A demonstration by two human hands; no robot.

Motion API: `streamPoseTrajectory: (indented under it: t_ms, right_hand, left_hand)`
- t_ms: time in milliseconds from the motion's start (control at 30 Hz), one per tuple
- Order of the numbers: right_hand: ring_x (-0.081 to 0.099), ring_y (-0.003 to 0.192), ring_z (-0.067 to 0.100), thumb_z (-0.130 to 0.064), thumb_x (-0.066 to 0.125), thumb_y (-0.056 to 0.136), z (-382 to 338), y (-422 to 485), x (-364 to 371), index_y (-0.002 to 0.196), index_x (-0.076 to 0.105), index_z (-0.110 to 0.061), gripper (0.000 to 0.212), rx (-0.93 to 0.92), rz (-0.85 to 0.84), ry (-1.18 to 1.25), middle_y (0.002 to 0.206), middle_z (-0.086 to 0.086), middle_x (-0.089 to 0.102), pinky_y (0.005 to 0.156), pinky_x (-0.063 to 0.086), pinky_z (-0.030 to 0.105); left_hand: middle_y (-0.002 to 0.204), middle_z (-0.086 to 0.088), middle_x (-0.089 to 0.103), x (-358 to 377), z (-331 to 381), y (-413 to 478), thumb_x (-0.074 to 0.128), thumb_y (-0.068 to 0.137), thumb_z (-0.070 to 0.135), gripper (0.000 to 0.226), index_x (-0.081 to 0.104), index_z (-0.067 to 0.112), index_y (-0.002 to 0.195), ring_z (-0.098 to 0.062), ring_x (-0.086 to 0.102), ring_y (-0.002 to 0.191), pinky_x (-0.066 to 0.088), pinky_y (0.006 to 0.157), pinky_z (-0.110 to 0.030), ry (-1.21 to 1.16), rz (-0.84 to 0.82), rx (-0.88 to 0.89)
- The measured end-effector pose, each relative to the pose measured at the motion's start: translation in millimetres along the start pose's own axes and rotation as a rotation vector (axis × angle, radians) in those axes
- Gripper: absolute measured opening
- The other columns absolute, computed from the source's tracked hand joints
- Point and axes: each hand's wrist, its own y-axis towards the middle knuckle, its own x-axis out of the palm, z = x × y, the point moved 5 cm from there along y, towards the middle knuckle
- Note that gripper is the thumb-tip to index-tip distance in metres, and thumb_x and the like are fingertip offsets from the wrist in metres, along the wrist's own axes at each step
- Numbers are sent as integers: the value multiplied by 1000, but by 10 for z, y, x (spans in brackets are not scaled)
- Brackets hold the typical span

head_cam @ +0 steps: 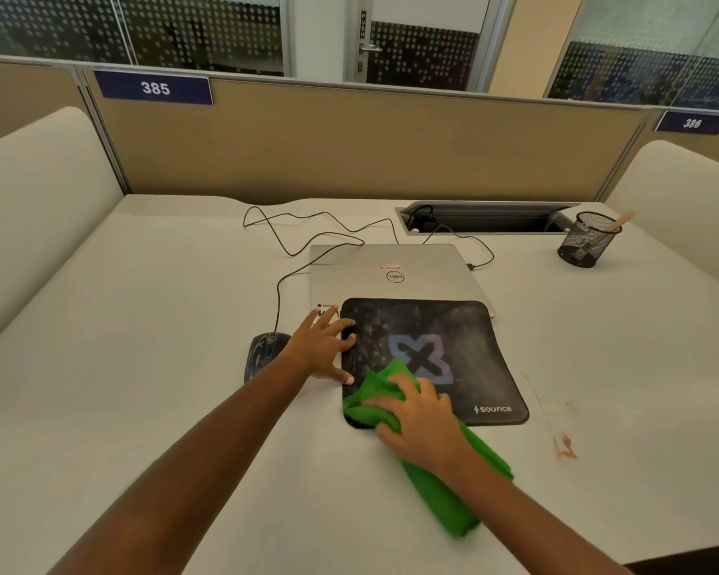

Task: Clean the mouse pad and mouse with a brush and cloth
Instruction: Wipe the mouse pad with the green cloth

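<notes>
A black mouse pad (465, 346) with a blue X logo lies on the white desk, its far edge over a closed laptop. My left hand (322, 350) lies flat with spread fingers on the pad's left edge. My right hand (418, 421) grips a green cloth (441, 495) and holds it down on the pad's near left corner; the cloth trails back along my forearm. A dark wired mouse (262, 352) sits on the desk just left of my left wrist. A brush handle (617, 226) sticks out of a mesh cup at the back right.
A closed silver laptop (391, 271) lies behind the pad, with cables (308, 230) looping to a desk cable slot (482, 219). The black mesh cup (586, 240) stands at the back right. Brown stains (563, 444) mark the desk right of the pad. A tan partition (349, 143) borders the desk.
</notes>
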Motion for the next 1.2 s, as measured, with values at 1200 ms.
streamPoseTrajectory:
  t_ms: [1200]
  right_hand:
    - [28,128,33,-49,46,83,310,316,-173,132,41,-39,50,263,11,4,145,3,28,103,29,51]
  left_hand:
    - [159,1,-3,55,46,-49,46,88,56,78,13,21,149,-28,-13,146,-7,117,-46,-52,30,-63]
